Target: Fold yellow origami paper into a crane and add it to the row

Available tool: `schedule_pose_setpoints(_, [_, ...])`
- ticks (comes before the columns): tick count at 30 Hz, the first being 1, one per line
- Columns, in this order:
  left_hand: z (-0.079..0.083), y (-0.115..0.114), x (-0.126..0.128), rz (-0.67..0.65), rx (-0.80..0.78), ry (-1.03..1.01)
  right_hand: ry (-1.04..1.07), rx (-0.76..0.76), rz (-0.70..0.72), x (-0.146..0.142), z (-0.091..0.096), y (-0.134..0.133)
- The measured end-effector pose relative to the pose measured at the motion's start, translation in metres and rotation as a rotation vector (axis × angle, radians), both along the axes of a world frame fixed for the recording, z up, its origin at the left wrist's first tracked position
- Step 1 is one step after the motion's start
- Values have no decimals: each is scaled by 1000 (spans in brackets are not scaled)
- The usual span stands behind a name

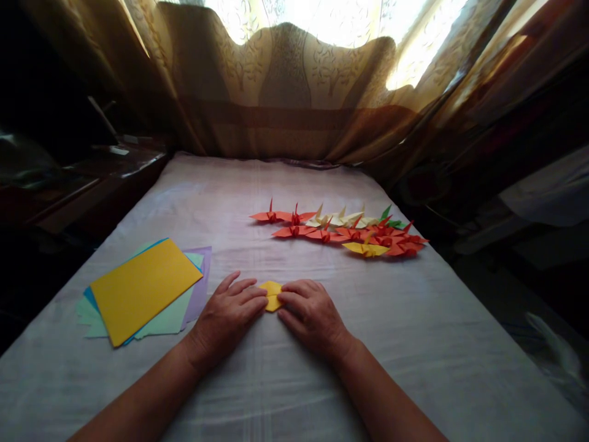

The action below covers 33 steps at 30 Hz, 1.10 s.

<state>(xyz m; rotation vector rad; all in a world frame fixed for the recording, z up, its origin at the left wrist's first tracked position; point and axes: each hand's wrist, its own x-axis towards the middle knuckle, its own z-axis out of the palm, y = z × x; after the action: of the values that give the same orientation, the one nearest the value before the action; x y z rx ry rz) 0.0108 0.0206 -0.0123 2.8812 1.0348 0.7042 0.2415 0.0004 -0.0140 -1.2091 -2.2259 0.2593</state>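
Between the hands, on the white cloth: small folded yellow paper. Left hand at its 9 o'clock, right hand at 3, both flat, fingertips pressing its edges. Light, thin, crushable, probably slippy; hold by the folded edges.

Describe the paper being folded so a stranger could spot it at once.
On the white-covered table, near its front edge, the left hand and right hand meet. Pressed under both is a small yellow paper: flat and half folded, unlike the winged cranes behind.
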Motion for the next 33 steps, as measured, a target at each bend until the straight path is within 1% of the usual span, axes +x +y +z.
schedule_pose_setpoints(5, [2,-3,1,13,9,-18,-21,17,-2,-4,5,0])
schedule_pose_setpoints(11, [4,-4,5,29,-37,-64,-58,63,-26,-5,6,1])
schedule_pose_setpoints(16, [4,-4,4,41,-96,-113,-23,42,-29,-5,6,0])
schedule_pose_setpoints(20, [5,-3,4,47,-118,-105,-34,16,-30,-3,6,0])
schedule_pose_setpoints(25, [7,-2,5,50,-112,-89,-62,29,-29,-3,8,0])
schedule_pose_setpoints(29, [6,-2,5,50,-119,-76,-69,42,-37,-7,10,-1])
schedule_pose_setpoints(33, [5,-2,5,52,-123,-91,-49,41,-30,-12,8,-2])
